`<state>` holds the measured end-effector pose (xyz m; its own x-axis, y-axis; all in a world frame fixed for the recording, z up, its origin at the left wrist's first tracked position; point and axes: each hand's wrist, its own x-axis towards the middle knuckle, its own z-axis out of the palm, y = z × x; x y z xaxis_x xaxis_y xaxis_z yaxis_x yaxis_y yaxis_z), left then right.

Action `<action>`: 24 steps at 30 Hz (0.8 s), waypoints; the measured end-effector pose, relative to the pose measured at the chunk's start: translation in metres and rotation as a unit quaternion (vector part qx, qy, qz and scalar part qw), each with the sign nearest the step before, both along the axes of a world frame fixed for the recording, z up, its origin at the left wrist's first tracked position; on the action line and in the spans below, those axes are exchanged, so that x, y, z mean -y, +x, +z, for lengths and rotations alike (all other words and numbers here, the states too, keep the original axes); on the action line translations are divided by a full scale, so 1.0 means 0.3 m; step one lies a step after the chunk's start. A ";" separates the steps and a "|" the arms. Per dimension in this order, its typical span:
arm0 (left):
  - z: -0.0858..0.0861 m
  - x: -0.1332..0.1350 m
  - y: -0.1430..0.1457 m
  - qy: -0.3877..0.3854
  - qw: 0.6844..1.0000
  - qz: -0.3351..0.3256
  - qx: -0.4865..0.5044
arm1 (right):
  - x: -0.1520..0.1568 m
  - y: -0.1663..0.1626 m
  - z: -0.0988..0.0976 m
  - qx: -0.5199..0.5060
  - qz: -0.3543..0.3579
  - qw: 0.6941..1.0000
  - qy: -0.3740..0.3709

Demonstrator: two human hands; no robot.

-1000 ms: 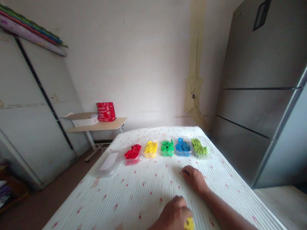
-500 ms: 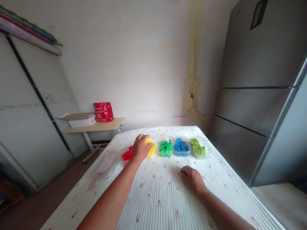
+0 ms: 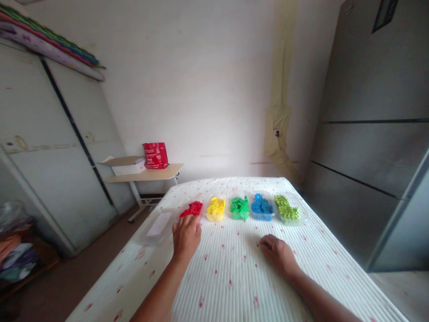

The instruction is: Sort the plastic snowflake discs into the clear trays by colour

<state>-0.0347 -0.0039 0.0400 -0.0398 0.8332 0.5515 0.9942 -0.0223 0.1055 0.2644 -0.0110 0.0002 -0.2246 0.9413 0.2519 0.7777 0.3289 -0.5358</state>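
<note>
A row of clear trays stands across the far part of the white striped table [image 3: 234,277]: red pieces [image 3: 191,209], yellow pieces [image 3: 216,207], green pieces [image 3: 239,206], blue pieces [image 3: 262,206] and lime pieces [image 3: 287,207]. My left hand [image 3: 186,235] rests palm down just in front of the red tray, fingers loosely apart and nothing visible in it. On the table to the right lies my right hand [image 3: 279,256], its fingers curled under, in front of the blue tray.
An empty clear tray [image 3: 157,226] sits at the left end of the row near the table edge. A grey refrigerator [image 3: 375,134] stands close on the right. A small side table [image 3: 147,175] with a red bag [image 3: 155,155] is against the far wall.
My left hand carried a yellow piece from the near edge to the yellow tray, then drew back without it to rest before the red tray. The right hand stayed put.
</note>
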 end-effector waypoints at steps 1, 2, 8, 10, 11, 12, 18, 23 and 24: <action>0.003 -0.001 -0.029 -0.008 1.000 0.024 -0.004 | 0.000 -0.001 0.001 0.002 -0.001 1.000 0.001; 0.005 -0.005 -0.055 -0.019 0.999 0.039 -0.007 | 0.001 -0.002 0.001 0.002 -0.002 1.000 0.001; 0.015 -0.025 -0.100 -0.064 0.998 0.014 -0.013 | -0.004 -0.001 -0.006 0.005 -0.003 1.000 0.004; 0.016 -0.011 -0.089 -0.058 0.998 -0.004 -0.004 | -0.006 0.002 -0.011 0.006 0.002 1.000 0.001; 0.014 0.004 -0.082 -0.053 0.998 -0.019 0.004 | -0.007 0.003 -0.013 0.005 0.003 1.000 0.000; 0.012 0.024 -0.073 -0.048 0.998 -0.038 0.013 | -0.008 0.004 -0.016 0.005 0.003 1.000 -0.002; -0.029 0.241 0.027 0.022 0.983 -0.169 0.072 | -0.008 0.004 -0.020 0.010 -0.002 1.000 -0.010; -0.078 0.375 0.145 0.096 0.947 -0.297 0.083 | -0.012 0.009 -0.028 0.004 0.007 1.000 0.000; -0.084 0.387 0.164 0.112 0.933 -0.332 0.079 | -0.013 0.011 -0.030 0.000 0.012 1.000 0.004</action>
